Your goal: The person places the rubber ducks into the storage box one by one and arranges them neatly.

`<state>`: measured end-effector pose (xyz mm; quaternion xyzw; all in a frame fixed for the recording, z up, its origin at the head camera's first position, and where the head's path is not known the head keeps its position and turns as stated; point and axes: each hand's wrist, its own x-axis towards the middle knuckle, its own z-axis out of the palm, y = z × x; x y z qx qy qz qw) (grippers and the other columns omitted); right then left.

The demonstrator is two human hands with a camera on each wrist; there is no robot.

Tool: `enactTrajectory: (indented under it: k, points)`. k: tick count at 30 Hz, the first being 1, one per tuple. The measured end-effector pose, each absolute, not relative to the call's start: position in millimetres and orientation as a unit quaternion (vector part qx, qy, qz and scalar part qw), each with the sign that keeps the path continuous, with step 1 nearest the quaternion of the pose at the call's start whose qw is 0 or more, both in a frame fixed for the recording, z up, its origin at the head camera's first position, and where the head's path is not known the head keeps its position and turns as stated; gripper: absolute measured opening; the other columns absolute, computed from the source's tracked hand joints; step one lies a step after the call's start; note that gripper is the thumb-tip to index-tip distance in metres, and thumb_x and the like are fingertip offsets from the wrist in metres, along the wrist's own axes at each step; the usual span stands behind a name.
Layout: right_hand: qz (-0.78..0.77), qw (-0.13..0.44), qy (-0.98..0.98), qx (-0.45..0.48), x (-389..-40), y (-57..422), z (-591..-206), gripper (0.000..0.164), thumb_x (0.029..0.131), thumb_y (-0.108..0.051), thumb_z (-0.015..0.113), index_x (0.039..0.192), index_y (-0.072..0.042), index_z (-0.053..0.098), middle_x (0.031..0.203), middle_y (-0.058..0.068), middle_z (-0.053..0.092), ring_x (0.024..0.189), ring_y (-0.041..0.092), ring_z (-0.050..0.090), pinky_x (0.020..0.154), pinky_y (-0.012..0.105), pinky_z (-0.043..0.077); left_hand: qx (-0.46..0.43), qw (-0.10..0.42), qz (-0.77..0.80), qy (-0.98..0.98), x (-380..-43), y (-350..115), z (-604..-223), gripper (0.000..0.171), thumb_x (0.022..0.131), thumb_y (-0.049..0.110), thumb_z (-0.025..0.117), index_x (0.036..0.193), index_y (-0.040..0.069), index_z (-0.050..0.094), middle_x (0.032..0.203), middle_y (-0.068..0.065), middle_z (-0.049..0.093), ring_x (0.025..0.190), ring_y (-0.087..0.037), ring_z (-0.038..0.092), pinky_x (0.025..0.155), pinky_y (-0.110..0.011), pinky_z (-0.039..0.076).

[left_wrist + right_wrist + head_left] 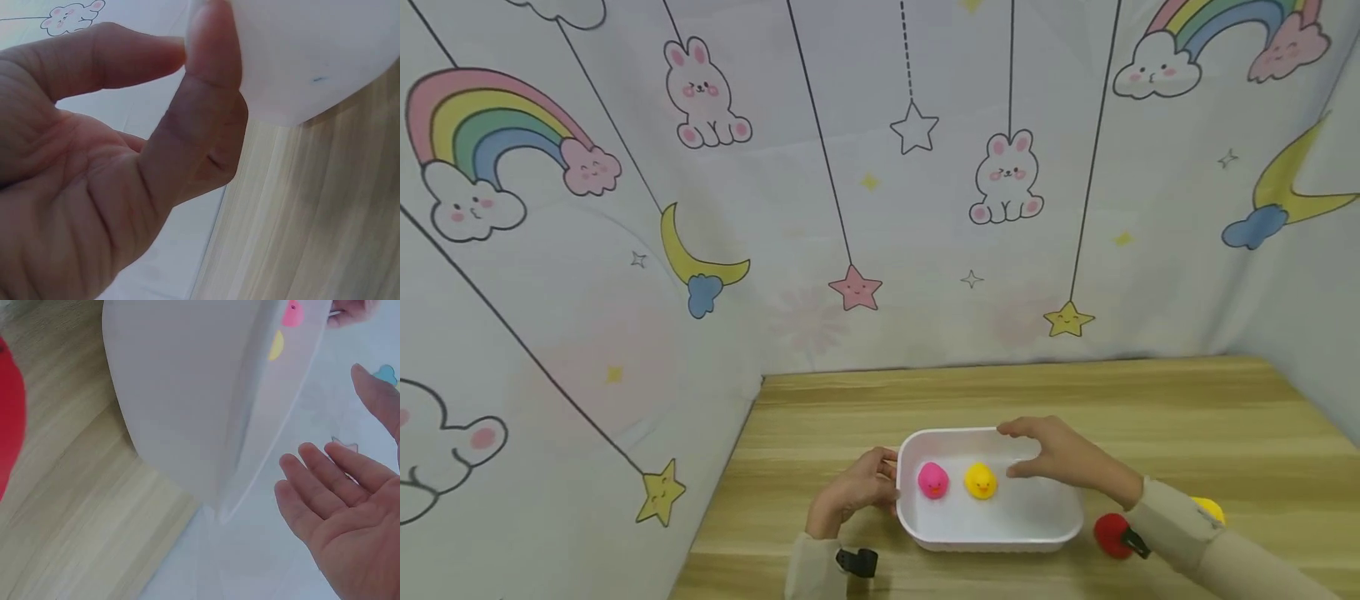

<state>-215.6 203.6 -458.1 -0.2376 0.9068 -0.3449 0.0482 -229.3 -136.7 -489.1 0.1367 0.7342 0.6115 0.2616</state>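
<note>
A white plastic tub (1022, 521) stands on the wooden table with a pink rubber duck (933, 481) and a yellow rubber duck (981, 481) inside. My left hand (859, 487) is at the tub's left end, bent fingers touching the outside of its wall just under the rim. Over the tub's right half hovers my right hand (1063, 454), thumb and fingers spread and nothing between them. From the right wrist, the right palm (356, 519) shows bare beside the tub's wall (175, 381).
A red toy (1112, 535) with a dark green part lies right of the tub, close to my right sleeve. Behind that sleeve a yellow thing (1210, 508) is mostly hidden. White cloth (925, 333) printed with rabbits and stars hangs along the table's back and left edges.
</note>
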Motion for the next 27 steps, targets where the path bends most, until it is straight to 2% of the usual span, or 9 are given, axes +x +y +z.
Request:
enactTrajectory:
  k: [6,13,19,24,27]
  points:
    - [-0.354,-0.024,0.905,-0.235,-207,220,-450,0.051,0.085,-0.022,0.082,0.126,0.004,0.065,0.120,0.017,0.069,0.109,0.039,0.065,0.092,0.059,0.056,0.133,0.257,0.612,0.736,-231,-141,-487,0.060,0.076,-0.013,0.059,0.131,-0.017,0.037,0.103,-0.022,0.054,0.070,-0.020,0.059,0.061,-0.028,0.061]
    - [-0.365,-0.064,0.908,-0.198,-190,244,-455,0.044,0.084,-0.017,0.083,0.120,0.003,0.069,0.114,0.015,0.071,0.104,0.036,0.067,0.088,0.055,0.058,0.130,0.272,0.625,0.720,-229,-135,-490,0.056,0.079,-0.016,0.058,0.131,-0.016,0.037,0.104,-0.023,0.054,0.071,-0.021,0.059,0.061,-0.027,0.061]
    - [-0.372,-0.055,0.910,-0.175,-178,267,-456,0.049,0.084,-0.024,0.083,0.123,0.002,0.068,0.115,0.013,0.071,0.105,0.035,0.067,0.086,0.053,0.059,0.133,0.273,0.621,0.722,-226,-133,-489,0.058,0.079,-0.016,0.058,0.132,-0.018,0.035,0.103,-0.023,0.054,0.069,-0.020,0.059,0.062,-0.030,0.062]
    - [-0.387,-0.022,0.905,-0.177,-169,284,-460,0.050,0.086,-0.020,0.081,0.125,0.006,0.064,0.116,0.015,0.071,0.107,0.038,0.066,0.088,0.058,0.057,0.139,0.268,0.617,0.726,-228,-135,-487,0.060,0.078,-0.015,0.059,0.132,-0.019,0.034,0.103,-0.024,0.053,0.068,-0.019,0.059,0.062,-0.030,0.062]
    - [-0.386,0.002,0.906,-0.172,-162,293,-468,0.052,0.085,-0.022,0.081,0.126,0.006,0.064,0.117,0.015,0.070,0.108,0.037,0.066,0.089,0.056,0.057,0.139,0.269,0.617,0.727,-229,-135,-487,0.060,0.079,-0.015,0.059,0.133,-0.018,0.034,0.103,-0.024,0.054,0.069,-0.019,0.059,0.062,-0.029,0.062]
